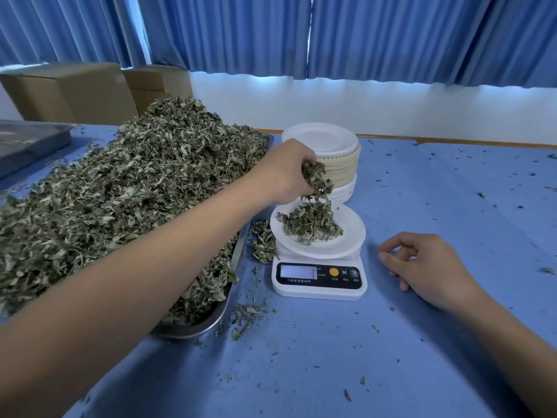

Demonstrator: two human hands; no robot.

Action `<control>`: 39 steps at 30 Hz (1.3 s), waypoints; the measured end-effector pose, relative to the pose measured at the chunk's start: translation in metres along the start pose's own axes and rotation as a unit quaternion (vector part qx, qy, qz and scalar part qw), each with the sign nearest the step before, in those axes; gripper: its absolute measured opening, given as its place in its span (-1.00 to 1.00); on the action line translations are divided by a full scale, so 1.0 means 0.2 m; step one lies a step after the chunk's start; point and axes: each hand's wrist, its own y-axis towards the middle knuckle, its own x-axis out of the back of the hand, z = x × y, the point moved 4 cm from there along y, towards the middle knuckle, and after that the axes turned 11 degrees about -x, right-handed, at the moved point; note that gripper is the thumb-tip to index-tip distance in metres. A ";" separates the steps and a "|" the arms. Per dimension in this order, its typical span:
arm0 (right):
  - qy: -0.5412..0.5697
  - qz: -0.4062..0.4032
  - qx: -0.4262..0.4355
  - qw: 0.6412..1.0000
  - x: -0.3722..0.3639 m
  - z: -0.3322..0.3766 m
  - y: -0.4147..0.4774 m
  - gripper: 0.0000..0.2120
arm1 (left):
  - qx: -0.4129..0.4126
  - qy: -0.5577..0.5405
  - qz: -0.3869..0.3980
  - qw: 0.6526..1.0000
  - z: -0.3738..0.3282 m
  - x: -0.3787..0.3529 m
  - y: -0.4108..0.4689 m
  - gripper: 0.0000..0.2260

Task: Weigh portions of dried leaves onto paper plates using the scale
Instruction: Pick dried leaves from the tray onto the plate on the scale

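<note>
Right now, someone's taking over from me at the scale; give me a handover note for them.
Left hand: fingers grip a clump of dried green leaves just above the white paper plate on the white digital scale.
Right hand: loosely curled on the blue table, holding nothing.
Supply: leaf heap in the metal tray, left of the scale; stack of spare paper plates behind it.
Done: a small pile on the plate; display seems to read 3.
Left: finish this portion, then fill more plates.

Blue pleated curtains (pixel 361 34) hang across the back; a white wall (pixel 391 113) shows beneath; cardboard boxes (pixel 69 92) stand left; blue-covered surface (pixel 437 206) in front.
</note>
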 end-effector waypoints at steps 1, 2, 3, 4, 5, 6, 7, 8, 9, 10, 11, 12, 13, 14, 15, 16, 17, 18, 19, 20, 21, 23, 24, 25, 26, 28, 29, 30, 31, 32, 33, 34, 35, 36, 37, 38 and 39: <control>-0.002 0.000 0.000 1.000 0.00 0.00 0.00 -0.86 | -0.006 0.002 0.032 0.999 0.00 -0.02 0.01 -0.59; -0.004 -0.001 -0.001 1.000 0.00 0.00 0.00 -0.87 | -0.011 -0.002 0.073 0.997 0.01 -0.04 0.02 -0.58; -0.004 -0.002 -0.001 1.000 0.00 0.00 0.00 -0.87 | -0.016 -0.007 0.120 0.993 0.01 -0.06 0.01 -0.54; -0.002 -0.003 -0.002 1.000 0.00 0.00 0.00 -0.87 | -0.020 -0.004 0.165 0.986 0.01 -0.07 0.00 -0.46; -0.001 -0.003 -0.003 1.000 0.00 0.00 0.00 -0.88 | -0.026 0.004 0.205 0.978 0.02 -0.08 -0.02 -0.38; -0.002 -0.002 -0.003 1.000 0.00 0.00 0.00 -0.88 | -0.034 0.010 0.234 0.972 0.03 -0.07 -0.05 -0.30; -0.004 0.000 -0.003 1.000 0.00 0.00 0.00 -0.89 | -0.041 0.012 0.250 0.967 0.03 -0.06 -0.08 -0.24; -0.006 0.001 -0.003 1.000 0.00 0.00 0.00 -0.89 | -0.046 0.011 0.253 0.966 0.04 -0.04 -0.10 -0.20; -0.009 0.001 -0.002 1.000 0.00 0.00 0.00 -0.89 | -0.047 0.008 0.243 0.969 0.06 -0.01 -0.13 -0.17; -0.010 0.001 0.000 1.000 0.00 0.00 0.00 -0.89 | -0.044 0.011 0.227 0.973 0.08 0.02 -0.15 -0.16; -0.009 0.000 0.000 1.000 0.00 0.00 0.00 -0.90 | -0.035 0.021 0.213 0.976 0.10 0.05 -0.17 -0.16; -0.005 -0.001 0.000 1.000 0.00 0.00 0.00 -0.90 | -0.021 0.039 0.205 0.978 0.13 0.08 -0.19 -0.17; -0.002 -0.001 0.000 1.000 0.00 0.00 0.00 -0.89 | -0.002 0.063 0.203 0.977 0.17 0.10 -0.21 -0.21; -0.002 0.000 0.000 1.000 0.00 0.00 0.00 -0.89 | 0.020 0.085 0.204 0.975 0.21 0.12 -0.23 -0.26; -0.003 0.002 -0.001 1.000 0.00 0.00 0.00 -0.89 | 0.042 0.105 0.206 0.972 0.24 0.13 -0.25 -0.32; -0.003 0.002 -0.002 1.000 0.00 0.00 0.00 -0.89 | 0.063 0.123 0.207 0.969 0.28 0.14 -0.27 -0.38; -0.004 0.002 -0.003 1.000 0.00 0.00 0.01 -0.89 | 0.081 0.140 0.208 0.965 0.31 0.15 -0.29 -0.44; -0.004 0.001 -0.003 1.000 0.00 0.00 0.01 -0.89 | 0.096 0.155 0.214 0.960 0.34 0.14 -0.30 -0.48; -0.004 0.000 -0.003 1.000 0.00 0.00 0.01 -0.89 | 0.108 0.165 0.226 0.954 0.36 0.13 -0.32 -0.50; -0.001 0.000 -0.005 1.000 0.00 0.00 0.01 -0.89 | 0.116 0.170 0.241 0.949 0.38 0.11 -0.33 -0.49; 0.002 -0.001 -0.006 1.000 0.00 0.00 0.01 -0.89 | 0.119 0.172 0.254 0.944 0.39 0.09 -0.34 -0.47; 0.006 -0.003 -0.007 1.000 0.00 0.00 0.01 -0.88 | 0.117 0.165 0.256 0.945 0.42 0.04 -0.33 -0.48; 0.009 -0.003 -0.008 1.000 0.00 0.00 0.01 -0.88 | 0.114 0.159 0.246 0.949 0.42 0.02 -0.33 -0.51; 0.013 -0.004 -0.009 1.000 0.00 0.00 0.01 -0.88 | 0.110 0.156 0.234 0.953 0.43 0.00 -0.32 -0.54; 0.016 -0.003 -0.010 1.000 0.00 0.00 0.01 -0.88 | 0.110 0.154 0.223 0.956 0.44 -0.01 -0.32 -0.55; 0.020 -0.001 -0.012 1.000 -0.01 0.00 0.01 -0.89 | 0.119 0.148 0.206 0.960 0.46 -0.02 -0.32 -0.54; 0.021 -0.001 -0.012 1.000 -0.01 0.00 0.01 -0.89 | 0.126 0.145 0.196 0.962 0.46 -0.02 -0.32 -0.51; 0.022 -0.001 -0.011 1.000 -0.01 0.00 0.00 -0.88 | 0.134 0.142 0.187 0.963 0.47 -0.03 -0.32 -0.49; 0.020 -0.001 -0.010 1.000 -0.01 0.00 0.00 -0.88 | 0.141 0.139 0.179 0.964 0.47 -0.03 -0.33 -0.47; 0.017 -0.001 -0.008 1.000 -0.01 0.01 0.00 -0.88 | 0.146 0.135 0.173 0.965 0.47 -0.03 -0.33 -0.46; 0.014 -0.002 -0.007 1.000 -0.01 0.01 0.00 -0.88 | 0.152 0.131 0.166 0.966 0.47 -0.04 -0.33 -0.45; 0.013 -0.002 -0.007 1.000 -0.01 0.01 0.00 -0.88 | 0.157 0.126 0.159 0.967 0.47 -0.04 -0.34 -0.45; 0.013 -0.002 -0.007 1.000 -0.01 0.01 0.00 -0.88 | 0.160 0.124 0.152 0.967 0.46 -0.03 -0.34 -0.45; 0.013 -0.003 -0.008 1.000 -0.01 0.01 -0.01 -0.88 | 0.161 0.128 0.142 0.968 0.46 -0.03 -0.34 -0.47; 0.013 -0.003 -0.009 1.000 -0.01 0.01 -0.01 -0.88 | 0.161 0.135 0.130 0.969 0.45 -0.02 -0.34 -0.51; 0.014 -0.004 -0.009 1.000 -0.01 0.01 -0.01 -0.88 | 0.163 0.142 0.116 0.969 0.45 -0.01 -0.35 -0.57; 0.015 -0.004 -0.009 1.000 -0.01 0.01 -0.01 -0.88 | 0.165 0.150 0.099 0.970 0.44 0.00 -0.34 -0.66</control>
